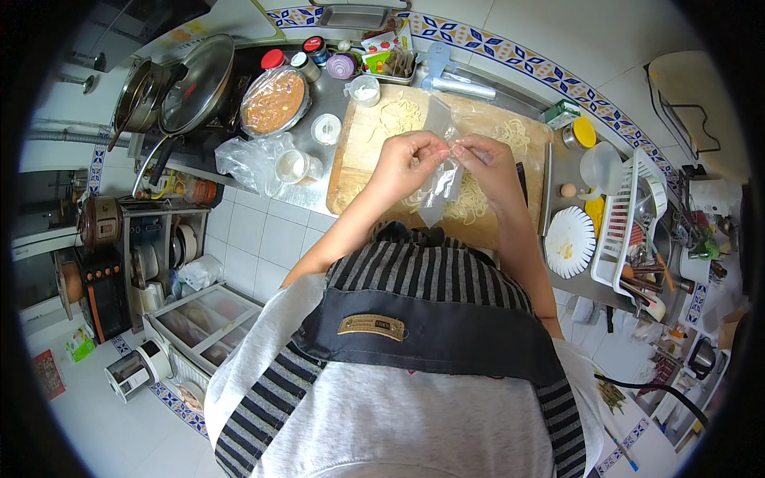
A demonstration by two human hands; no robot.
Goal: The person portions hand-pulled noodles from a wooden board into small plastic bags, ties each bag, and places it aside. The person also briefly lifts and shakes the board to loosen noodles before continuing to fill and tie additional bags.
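Note:
Between my two hands hangs a clear plastic bag (440, 191), long and flat, over a floury wooden board (358, 151). My left hand (408, 162) pinches its edge with thumb and forefinger. Close beside it, my right hand (489, 166) pinches the same edge, fingertips nearly meeting the left ones. Pale fresh noodles lie in loose heaps on the board: one heap (397, 116) beyond my left hand, another (514, 134) at the far right, and a nearer pile (470, 204) partly hidden behind the bag. A dark narrow thing (522, 183) shows beside my right wrist, mostly hidden.
Left of the board stand a film-covered bowl (275, 102), a jar of white powder (297, 166) and a lidded wok (199, 84). A white tub (365, 91) sits at the board's far corner. On the right are a scalloped plate (570, 240), an egg (567, 190) and a dish rack (625, 227).

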